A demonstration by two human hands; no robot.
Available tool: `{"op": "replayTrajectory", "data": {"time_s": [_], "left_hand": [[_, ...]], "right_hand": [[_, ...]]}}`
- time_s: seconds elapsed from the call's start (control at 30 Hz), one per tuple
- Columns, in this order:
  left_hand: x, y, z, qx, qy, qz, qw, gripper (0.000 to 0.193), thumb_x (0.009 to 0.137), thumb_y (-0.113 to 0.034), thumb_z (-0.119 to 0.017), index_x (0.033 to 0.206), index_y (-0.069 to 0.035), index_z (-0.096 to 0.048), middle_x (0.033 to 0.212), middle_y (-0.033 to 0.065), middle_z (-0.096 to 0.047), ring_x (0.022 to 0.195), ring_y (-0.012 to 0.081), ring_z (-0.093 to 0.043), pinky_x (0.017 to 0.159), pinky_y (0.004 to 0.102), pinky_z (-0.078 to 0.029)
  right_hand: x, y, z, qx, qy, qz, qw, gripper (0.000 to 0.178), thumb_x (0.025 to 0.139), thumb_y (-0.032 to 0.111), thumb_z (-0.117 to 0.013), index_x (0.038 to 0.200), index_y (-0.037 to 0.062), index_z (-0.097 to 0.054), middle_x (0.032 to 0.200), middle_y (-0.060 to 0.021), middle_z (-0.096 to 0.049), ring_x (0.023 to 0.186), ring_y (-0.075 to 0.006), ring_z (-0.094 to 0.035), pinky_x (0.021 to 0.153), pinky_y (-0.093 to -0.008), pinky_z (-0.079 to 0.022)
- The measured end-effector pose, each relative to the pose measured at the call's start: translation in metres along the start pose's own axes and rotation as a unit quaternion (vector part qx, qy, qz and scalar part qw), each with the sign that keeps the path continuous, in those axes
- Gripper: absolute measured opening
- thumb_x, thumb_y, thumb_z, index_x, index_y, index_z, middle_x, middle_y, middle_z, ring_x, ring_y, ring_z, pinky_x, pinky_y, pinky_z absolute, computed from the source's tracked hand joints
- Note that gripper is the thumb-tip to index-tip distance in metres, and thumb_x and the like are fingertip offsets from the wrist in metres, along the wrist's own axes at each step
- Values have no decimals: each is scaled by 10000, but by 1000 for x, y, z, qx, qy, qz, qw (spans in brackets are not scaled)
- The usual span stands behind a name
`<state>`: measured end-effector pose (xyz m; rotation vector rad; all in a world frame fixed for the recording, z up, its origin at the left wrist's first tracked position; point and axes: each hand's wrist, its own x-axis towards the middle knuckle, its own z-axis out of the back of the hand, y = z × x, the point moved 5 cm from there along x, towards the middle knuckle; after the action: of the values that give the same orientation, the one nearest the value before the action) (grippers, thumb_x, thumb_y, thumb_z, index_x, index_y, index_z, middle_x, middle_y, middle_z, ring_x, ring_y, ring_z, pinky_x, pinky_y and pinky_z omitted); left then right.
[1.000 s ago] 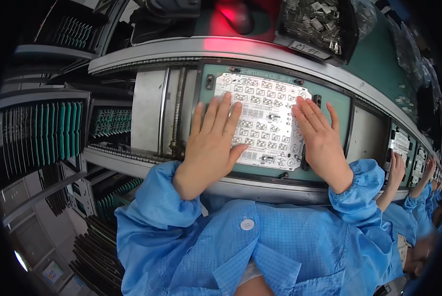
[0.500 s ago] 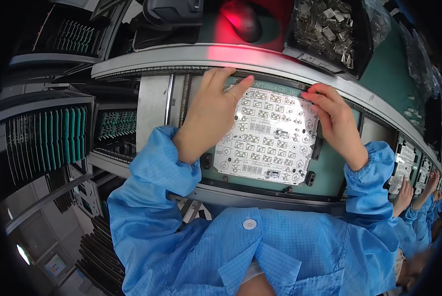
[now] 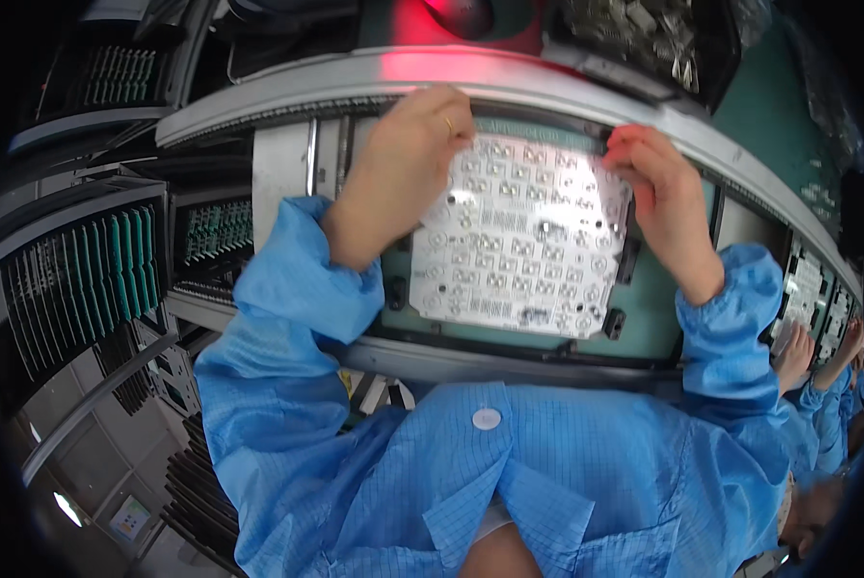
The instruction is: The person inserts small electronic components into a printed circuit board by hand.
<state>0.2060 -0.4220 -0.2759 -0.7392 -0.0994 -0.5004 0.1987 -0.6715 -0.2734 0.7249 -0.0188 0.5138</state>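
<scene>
A white circuit board (image 3: 518, 231), covered with rows of small parts, lies flat on a green fixture plate (image 3: 649, 328). My left hand (image 3: 408, 164) is at the board's far left corner, its fingers curled in and closed on the edge; a ring shows on one finger. At the far right corner, my right hand (image 3: 658, 183) has thumb and fingers pinched together on the board's edge, under red light. The fingertips of both hands are partly hidden, and the picture is slightly smeared by motion.
Beyond the metal rail (image 3: 509, 72) are a black bin of metal pieces (image 3: 634, 34) and a dark computer mouse (image 3: 461, 14). Racks of green boards (image 3: 85, 279) stand at left. More boards (image 3: 803, 289) and other people's hands (image 3: 795, 356) line the right side.
My view has shifted, so the rail sits higher. My left fingers, stretched along the board's far edge before, have curled in. My right hand stays at its corner.
</scene>
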Motion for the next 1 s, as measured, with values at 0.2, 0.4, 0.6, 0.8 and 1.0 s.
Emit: {"op": "replayTrajectory", "data": {"time_s": [0.2,0.4,0.6,0.8,1.0], "left_hand": [[-13,-25,18,40,20,-96,994,147,872,-28,-684,1011,-12,-641,1072,126,-636,951,345,-628,828,373,-517],[-113,-69,28,10,190,-32,981,299,822,-129,-771,1085,-45,-656,1131,144,-628,1059,366,-603,899,422,-506],[-149,-103,5,155,96,-33,983,344,864,-230,-732,1135,-30,-660,1169,144,-614,1117,342,-585,976,477,-449],[-157,-112,-6,203,79,-15,976,351,864,-211,-718,1158,-27,-660,1204,160,-596,1135,307,-581,978,481,-357],[-111,-107,23,112,170,-13,979,292,864,-198,-717,1087,-12,-686,1063,145,-644,1044,322,-591,952,437,-408]], "right_hand": [[-21,40,28,1,-18,64,998,163,848,-81,-629,995,-14,-652,1055,-150,-651,938,-307,-647,807,-329,-514],[-119,98,-5,-25,156,72,985,276,778,131,-773,997,36,-637,863,-79,-619,789,-266,-565,717,-379,-462],[-133,106,-26,-175,116,160,965,220,809,116,-701,1018,78,-644,826,-43,-600,779,-206,-559,710,-353,-449],[-151,105,-44,-220,-66,-24,973,319,799,30,-628,1115,69,-619,706,-64,-571,643,-255,-578,566,-414,-465],[-79,84,40,-175,-22,-35,984,210,917,151,-666,1099,80,-590,759,-145,-624,706,-375,-610,642,-478,-493]]}}
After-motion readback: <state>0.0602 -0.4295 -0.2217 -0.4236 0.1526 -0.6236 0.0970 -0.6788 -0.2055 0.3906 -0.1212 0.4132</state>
